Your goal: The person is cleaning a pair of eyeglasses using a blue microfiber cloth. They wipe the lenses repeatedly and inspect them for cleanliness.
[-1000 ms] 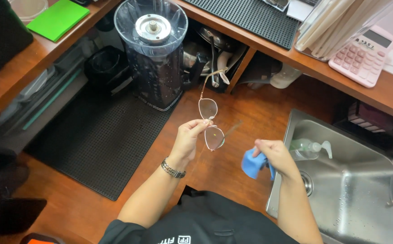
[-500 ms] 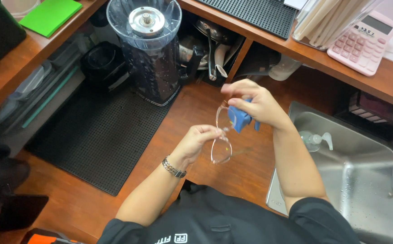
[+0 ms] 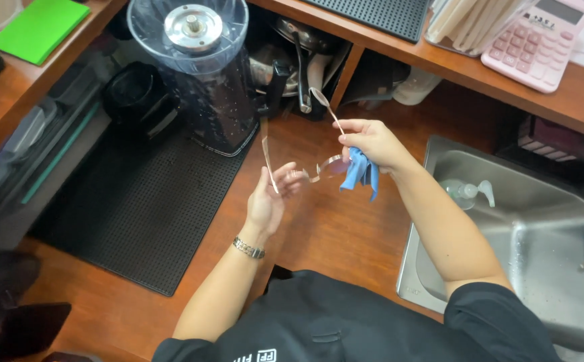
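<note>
Presently held: a pair of glasses [image 3: 305, 167], thin-rimmed, carried in the air between both hands above the wooden counter [image 3: 332, 228].
Left hand: the left hand [image 3: 268, 198] was closed lightly on the left side of the glasses, fingers pinching the frame by one lens; a metal watch band [image 3: 248, 248] sat on that wrist.
Right hand: the right hand [image 3: 369, 142] was closed on a blue cloth [image 3: 359, 171], pressing it against the other lens; one arm of the glasses stuck up past its fingers.
Glasses, position: open, arms spread, tilted, touching both hands and the cloth, clear of the counter.
Cloth: small, crumpled, its loose end hanging below the right hand.
Behind the hands: a blender [image 3: 201, 67] with a clear jug and round metal-capped lid, standing at the far edge of a black rubber mat [image 3: 137, 201].
Right of the hands: a steel sink [image 3: 540, 268] let into the counter, with a clear soap pump bottle [image 3: 463, 191] lying in it.
Upper shelf: a pink calculator [image 3: 540, 40] at the right, a green pad [image 3: 37, 27] at the left, well apart.
Under the shelf: pans and utensils [image 3: 305, 60], dim, details not clear.
Clothing: a black shirt [image 3: 345, 322] with short sleeves.
</note>
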